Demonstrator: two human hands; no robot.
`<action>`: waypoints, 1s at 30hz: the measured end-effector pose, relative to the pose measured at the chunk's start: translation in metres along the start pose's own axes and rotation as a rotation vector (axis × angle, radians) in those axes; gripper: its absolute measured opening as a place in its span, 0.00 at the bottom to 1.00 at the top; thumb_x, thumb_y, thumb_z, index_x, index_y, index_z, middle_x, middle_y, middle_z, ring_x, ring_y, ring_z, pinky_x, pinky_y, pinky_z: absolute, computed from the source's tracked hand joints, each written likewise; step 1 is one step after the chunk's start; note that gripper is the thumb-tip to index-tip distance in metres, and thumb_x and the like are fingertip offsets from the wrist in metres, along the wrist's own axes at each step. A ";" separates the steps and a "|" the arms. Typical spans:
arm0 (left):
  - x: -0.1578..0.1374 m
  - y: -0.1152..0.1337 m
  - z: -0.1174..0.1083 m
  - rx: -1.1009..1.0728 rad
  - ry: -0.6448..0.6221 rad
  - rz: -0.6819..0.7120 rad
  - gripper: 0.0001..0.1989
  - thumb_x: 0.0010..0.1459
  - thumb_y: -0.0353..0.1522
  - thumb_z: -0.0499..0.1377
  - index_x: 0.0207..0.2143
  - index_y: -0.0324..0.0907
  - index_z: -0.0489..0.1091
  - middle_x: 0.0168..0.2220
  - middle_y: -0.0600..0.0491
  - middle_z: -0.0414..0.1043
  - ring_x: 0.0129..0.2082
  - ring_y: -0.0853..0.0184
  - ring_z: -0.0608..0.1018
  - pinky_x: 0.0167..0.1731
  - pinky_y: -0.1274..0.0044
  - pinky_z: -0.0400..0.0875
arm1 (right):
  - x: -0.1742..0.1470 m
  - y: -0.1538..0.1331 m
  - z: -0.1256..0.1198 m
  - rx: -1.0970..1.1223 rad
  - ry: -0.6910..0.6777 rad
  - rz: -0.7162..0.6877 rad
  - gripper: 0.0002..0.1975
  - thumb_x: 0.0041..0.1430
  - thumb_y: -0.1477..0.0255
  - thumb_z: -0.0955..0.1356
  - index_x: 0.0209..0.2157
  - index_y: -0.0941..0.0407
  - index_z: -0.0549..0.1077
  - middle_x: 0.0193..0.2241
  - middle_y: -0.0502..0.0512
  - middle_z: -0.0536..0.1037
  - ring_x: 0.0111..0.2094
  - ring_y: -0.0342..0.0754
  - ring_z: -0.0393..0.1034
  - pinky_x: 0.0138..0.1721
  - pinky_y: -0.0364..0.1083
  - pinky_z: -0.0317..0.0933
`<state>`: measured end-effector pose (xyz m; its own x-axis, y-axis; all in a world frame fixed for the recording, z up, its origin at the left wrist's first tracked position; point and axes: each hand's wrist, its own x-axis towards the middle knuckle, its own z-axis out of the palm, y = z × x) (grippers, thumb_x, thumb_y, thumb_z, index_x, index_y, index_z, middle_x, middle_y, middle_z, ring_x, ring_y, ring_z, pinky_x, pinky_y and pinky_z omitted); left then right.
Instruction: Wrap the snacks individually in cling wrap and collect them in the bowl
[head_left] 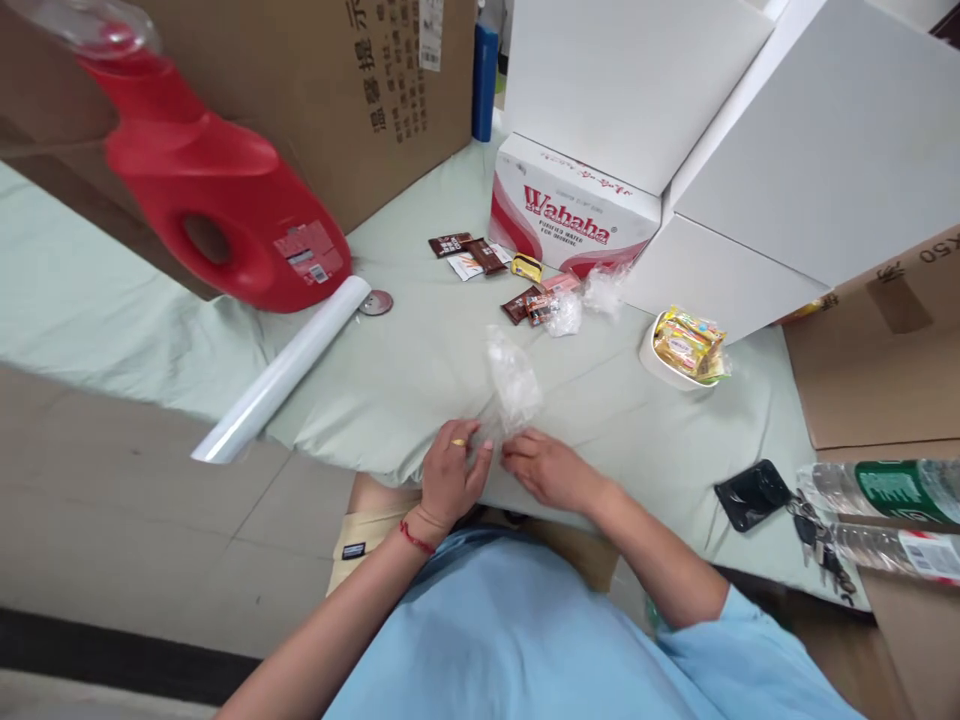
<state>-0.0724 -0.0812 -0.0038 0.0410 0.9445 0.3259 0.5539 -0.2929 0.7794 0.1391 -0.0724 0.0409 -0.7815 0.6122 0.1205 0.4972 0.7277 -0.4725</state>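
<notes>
A crumpled clear plastic bag (514, 380) lies on the pale green cloth in front of me, its near end between my hands. My left hand (452, 475), with a ring and a red wrist cord, has its curled fingers and thumb at the bag's left edge. Clear film shows by its fingertips. My right hand (553, 470) is closed, its fingers pinching the bag's near end. Beyond the bag are small brown packets (487, 255), a yellow packet (527, 267) and more crumpled clear plastic (564, 314).
A red jug (225, 190) and white roll (285, 370) are left, near a round disc (376, 302). A Wahaba-style water carton (574, 205) stands behind. Rightward are a white bowl (660, 372) of yellow packets, a black case (752, 495), keys (821, 545) and bottles (892, 490).
</notes>
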 end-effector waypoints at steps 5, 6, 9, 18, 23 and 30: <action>0.007 0.023 -0.001 -0.341 -0.092 -0.406 0.28 0.62 0.49 0.62 0.56 0.41 0.65 0.47 0.43 0.76 0.38 0.60 0.81 0.36 0.69 0.76 | -0.011 -0.042 0.024 0.033 0.096 0.080 0.16 0.70 0.79 0.63 0.50 0.55 0.81 0.50 0.62 0.81 0.50 0.55 0.72 0.54 0.56 0.73; 0.008 0.026 0.000 -0.378 -0.105 -0.459 0.32 0.58 0.49 0.65 0.57 0.41 0.64 0.49 0.42 0.76 0.41 0.59 0.81 0.38 0.69 0.77 | -0.013 -0.046 0.027 0.049 0.114 0.095 0.16 0.70 0.79 0.64 0.51 0.54 0.81 0.51 0.61 0.81 0.51 0.55 0.73 0.54 0.56 0.74; 0.009 0.031 0.003 -0.451 -0.125 -0.558 0.33 0.51 0.41 0.69 0.57 0.41 0.65 0.52 0.42 0.76 0.44 0.58 0.82 0.42 0.68 0.77 | -0.019 -0.053 0.028 0.114 0.153 0.108 0.16 0.70 0.78 0.64 0.51 0.53 0.81 0.53 0.61 0.81 0.53 0.56 0.73 0.56 0.58 0.73; -0.001 0.027 -0.014 -0.669 -0.251 -0.566 0.12 0.55 0.40 0.61 0.37 0.43 0.76 0.35 0.51 0.81 0.37 0.61 0.81 0.41 0.71 0.74 | -0.029 -0.045 -0.009 0.460 0.651 0.588 0.13 0.72 0.61 0.67 0.49 0.50 0.80 0.48 0.59 0.82 0.44 0.50 0.77 0.40 0.48 0.72; -0.003 0.039 -0.022 -0.665 -0.325 -0.417 0.10 0.57 0.37 0.60 0.36 0.43 0.78 0.36 0.52 0.81 0.38 0.63 0.80 0.42 0.72 0.73 | -0.010 -0.028 0.002 0.760 0.570 0.767 0.20 0.58 0.54 0.75 0.45 0.52 0.81 0.37 0.53 0.82 0.32 0.46 0.70 0.33 0.45 0.66; 0.008 0.019 -0.026 -0.669 -0.004 -0.595 0.05 0.49 0.33 0.60 0.28 0.43 0.75 0.29 0.55 0.77 0.31 0.66 0.76 0.38 0.75 0.70 | -0.038 -0.007 -0.008 0.942 0.807 0.921 0.20 0.50 0.53 0.78 0.35 0.53 0.81 0.26 0.49 0.75 0.25 0.42 0.60 0.26 0.43 0.56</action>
<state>-0.0834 -0.0832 0.0280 -0.0949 0.9678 -0.2331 -0.1164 0.2218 0.9681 0.1683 -0.0982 0.0472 0.2101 0.9491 -0.2346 0.0242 -0.2449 -0.9692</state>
